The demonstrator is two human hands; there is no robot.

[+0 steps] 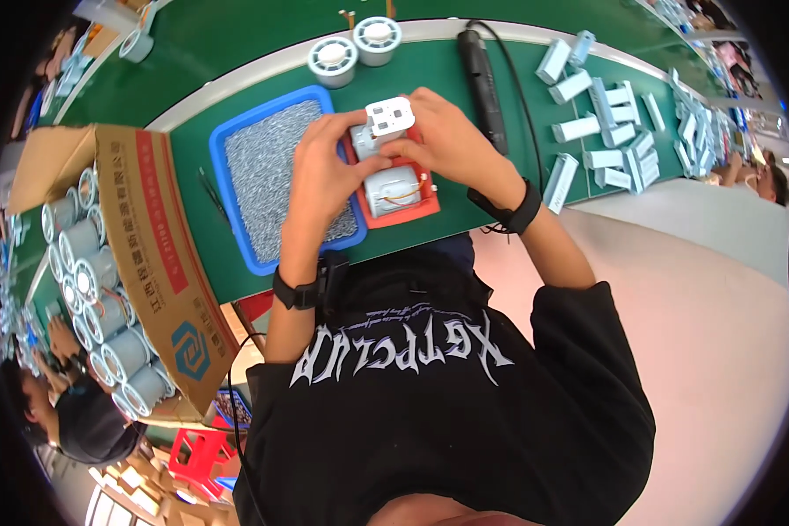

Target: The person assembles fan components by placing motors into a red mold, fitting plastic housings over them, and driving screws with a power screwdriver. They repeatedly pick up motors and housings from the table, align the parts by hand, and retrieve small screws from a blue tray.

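Between my two hands is a light-blue housing with a white end plate (389, 117) that has square openings. My left hand (329, 162) closes on its left side, and my right hand (438, 136) grips it from the right, thumbs meeting below it. Just nearer to me, a light-blue cylindrical housing (393, 190) with thin coloured wires lies on a red pad (421, 210). Part of the pad is hidden under my hands.
A blue tray (252, 261) of small metal pieces, likely screws, stands left, tweezers (211, 195) beside it. Black electric screwdriver (482, 88) with a cord lies right, near light-blue rectangular cases (605, 123). Two round units (332, 60) stand behind; a carton (162, 245) holds cylinders.
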